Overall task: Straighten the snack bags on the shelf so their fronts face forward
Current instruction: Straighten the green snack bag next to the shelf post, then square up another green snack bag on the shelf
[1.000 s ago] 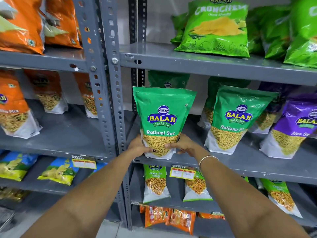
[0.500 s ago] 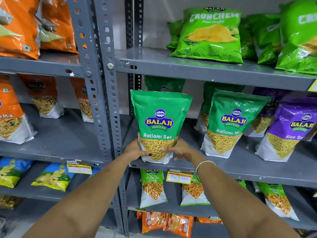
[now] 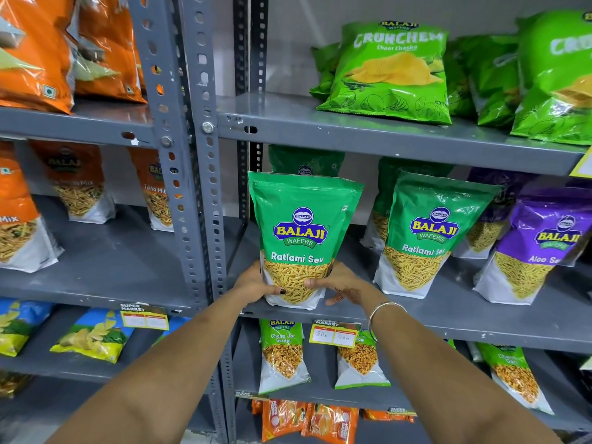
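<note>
Light: bright, even, from above.
Glare: white sheen on the orange bags (image 3: pixel 35 52) and chip bag (image 3: pixel 392 72).
Shadow: dim under the upper shelf (image 3: pixel 368 136); bags behind it are murky.
Focus: centre sharp, edges soft.
Distortion: shelf lines bow outward.

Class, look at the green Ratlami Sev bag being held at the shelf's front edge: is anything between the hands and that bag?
Nothing visible. The left hand and right hand already grip the base of the Ratlami Sev bag directly, its front facing forward.
</note>
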`<action>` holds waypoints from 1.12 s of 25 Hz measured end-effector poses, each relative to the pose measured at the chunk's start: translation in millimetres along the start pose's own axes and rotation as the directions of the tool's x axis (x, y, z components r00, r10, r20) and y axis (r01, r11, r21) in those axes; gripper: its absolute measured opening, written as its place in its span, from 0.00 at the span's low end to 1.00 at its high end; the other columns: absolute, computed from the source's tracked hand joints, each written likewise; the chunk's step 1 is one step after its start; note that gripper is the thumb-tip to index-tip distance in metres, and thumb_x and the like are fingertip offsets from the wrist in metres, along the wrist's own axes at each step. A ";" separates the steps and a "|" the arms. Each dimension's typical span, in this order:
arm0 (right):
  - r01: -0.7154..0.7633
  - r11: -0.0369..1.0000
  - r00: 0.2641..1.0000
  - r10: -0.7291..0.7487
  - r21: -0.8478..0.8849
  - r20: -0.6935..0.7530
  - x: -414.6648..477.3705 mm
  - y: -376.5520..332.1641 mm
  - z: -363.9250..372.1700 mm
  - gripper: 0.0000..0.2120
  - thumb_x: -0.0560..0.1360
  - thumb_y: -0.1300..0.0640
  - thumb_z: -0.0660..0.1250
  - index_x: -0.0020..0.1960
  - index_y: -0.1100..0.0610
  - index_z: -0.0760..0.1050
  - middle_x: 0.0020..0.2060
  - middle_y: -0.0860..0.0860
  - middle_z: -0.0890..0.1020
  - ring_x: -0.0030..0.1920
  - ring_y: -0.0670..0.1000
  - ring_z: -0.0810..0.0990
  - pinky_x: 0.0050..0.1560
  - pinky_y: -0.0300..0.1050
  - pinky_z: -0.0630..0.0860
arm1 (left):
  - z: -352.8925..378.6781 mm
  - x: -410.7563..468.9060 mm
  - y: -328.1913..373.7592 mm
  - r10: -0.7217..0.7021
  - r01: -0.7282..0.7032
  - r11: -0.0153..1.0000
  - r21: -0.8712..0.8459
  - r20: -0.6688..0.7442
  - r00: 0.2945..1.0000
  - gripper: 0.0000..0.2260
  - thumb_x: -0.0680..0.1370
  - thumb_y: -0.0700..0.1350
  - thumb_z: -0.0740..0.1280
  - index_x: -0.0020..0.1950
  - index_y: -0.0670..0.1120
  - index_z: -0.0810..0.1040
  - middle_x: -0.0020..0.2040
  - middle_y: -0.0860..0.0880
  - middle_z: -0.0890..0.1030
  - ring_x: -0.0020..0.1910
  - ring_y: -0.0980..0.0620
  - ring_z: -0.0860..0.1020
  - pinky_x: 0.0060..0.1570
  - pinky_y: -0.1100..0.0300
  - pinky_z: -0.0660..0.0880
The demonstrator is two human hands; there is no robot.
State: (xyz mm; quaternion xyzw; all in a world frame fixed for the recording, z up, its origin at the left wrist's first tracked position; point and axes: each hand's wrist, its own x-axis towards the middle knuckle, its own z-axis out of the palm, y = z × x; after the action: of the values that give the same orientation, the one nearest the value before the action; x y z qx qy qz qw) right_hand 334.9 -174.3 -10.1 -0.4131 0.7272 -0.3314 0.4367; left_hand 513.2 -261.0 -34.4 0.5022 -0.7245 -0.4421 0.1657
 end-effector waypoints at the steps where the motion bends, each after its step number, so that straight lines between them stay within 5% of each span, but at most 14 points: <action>1: -0.001 1.000 1.000 0.001 0.003 0.000 1.1 1.1 -0.4 0.32 0.65 0.55 0.76 0.67 0.55 0.68 0.66 0.55 0.75 0.66 0.60 0.72 0.55 0.61 0.78 | 0.2 1.5 -0.8 0.000 0.000 1.000 -0.004 0.004 1.000 0.33 0.67 0.38 0.75 0.69 0.43 0.66 0.67 0.43 0.75 0.66 0.45 0.73 0.65 0.55 0.69; 11: -0.028 0.998 0.999 0.025 -0.059 -0.046 1.5 11.3 -12.7 0.39 0.68 0.54 0.74 0.73 0.54 0.56 0.72 0.54 0.65 0.70 0.59 0.67 0.60 0.58 0.73 | -5.1 4.6 5.5 -0.054 0.047 0.997 0.066 0.106 0.993 0.36 0.68 0.37 0.74 0.72 0.41 0.60 0.71 0.43 0.70 0.70 0.45 0.68 0.67 0.56 0.66; 14: -0.091 0.986 0.996 0.087 -0.143 -0.030 1.1 23.3 -32.4 0.39 0.68 0.51 0.73 0.73 0.56 0.57 0.71 0.55 0.66 0.67 0.58 0.69 0.48 0.49 0.75 | -9.3 1.4 19.3 -0.242 0.144 0.892 0.428 0.185 0.952 0.34 0.72 0.43 0.72 0.73 0.40 0.60 0.72 0.44 0.68 0.70 0.45 0.69 0.65 0.56 0.69; 16: -0.171 0.961 0.984 0.175 -0.217 0.000 -2.1 35.1 -58.5 0.36 0.69 0.51 0.72 0.71 0.59 0.61 0.63 0.58 0.71 0.59 0.57 0.74 0.40 0.44 0.73 | -9.9 -3.6 35.6 -0.442 0.212 0.737 0.641 0.220 0.870 0.31 0.75 0.51 0.66 0.73 0.39 0.62 0.71 0.42 0.69 0.68 0.45 0.72 0.62 0.53 0.72; 18: -0.236 0.929 0.965 0.258 -0.285 0.040 -7.3 47.8 -86.8 0.26 0.70 0.52 0.71 0.63 0.61 0.68 0.50 0.57 0.75 0.46 0.54 0.76 0.36 0.41 0.70 | -4.4 -4.5 47.6 -0.559 0.206 0.685 0.699 0.323 0.764 0.29 0.76 0.54 0.64 0.71 0.37 0.65 0.69 0.40 0.73 0.66 0.43 0.75 0.56 0.50 0.75; 20: -0.287 0.899 0.949 0.315 -0.331 0.033 -15.1 66.4 -124.5 0.19 0.67 0.48 0.73 0.49 0.57 0.71 0.39 0.55 0.74 0.35 0.50 0.73 0.33 0.38 0.68 | 15.3 -5.2 68.9 -0.543 0.144 0.731 0.667 0.440 0.715 0.25 0.78 0.51 0.61 0.68 0.35 0.67 0.68 0.38 0.74 0.65 0.40 0.75 0.56 0.46 0.74; 23: -0.379 0.858 0.912 0.411 -0.346 0.019 -28.3 94.7 -177.8 0.23 0.56 0.45 0.78 0.34 0.55 0.67 0.28 0.53 0.68 0.26 0.48 0.66 0.29 0.35 0.65 | 61.1 -1.7 103.0 -0.379 0.082 0.883 0.461 0.601 0.704 0.15 0.80 0.46 0.60 0.62 0.38 0.71 0.61 0.38 0.77 0.54 0.41 0.79 0.62 0.40 0.71; 25: -0.346 0.871 0.937 0.342 -0.348 -0.076 -26.6 114.6 -208.4 0.16 0.66 0.48 0.74 0.43 0.57 0.74 0.37 0.53 0.77 0.33 0.48 0.73 0.35 0.39 0.70 | 99.5 11.8 120.1 -0.206 0.038 0.953 0.302 0.549 0.810 0.14 0.78 0.46 0.62 0.62 0.43 0.70 0.58 0.42 0.76 0.50 0.48 0.77 0.64 0.45 0.71; 26: -0.276 0.897 0.960 0.241 -0.346 -0.139 -22.2 124.3 -224.7 0.20 0.70 0.53 0.72 0.57 0.62 0.74 0.51 0.53 0.79 0.47 0.50 0.76 0.44 0.41 0.73 | 122.8 21.3 129.7 -0.130 0.018 0.972 0.233 0.479 0.868 0.22 0.77 0.47 0.64 0.68 0.43 0.66 0.66 0.42 0.72 0.56 0.48 0.75 0.62 0.50 0.72; 28: -0.106 0.982 0.981 0.077 -0.158 -0.176 -9.3 137.3 -244.9 0.36 0.70 0.62 0.71 0.73 0.64 0.57 0.69 0.53 0.67 0.69 0.54 0.68 0.62 0.38 0.71 | 159.7 36.6 145.7 -0.037 -0.008 0.991 0.135 0.325 0.945 0.36 0.74 0.46 0.69 0.76 0.41 0.53 0.76 0.45 0.61 0.70 0.46 0.66 0.60 0.56 0.69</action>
State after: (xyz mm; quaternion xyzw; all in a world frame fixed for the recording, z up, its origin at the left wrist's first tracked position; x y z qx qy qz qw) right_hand 72.1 -76.1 -24.8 -0.3846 0.8050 -0.2829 0.3522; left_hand 303.1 -202.0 -12.7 0.4375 -0.7663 -0.4704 0.0060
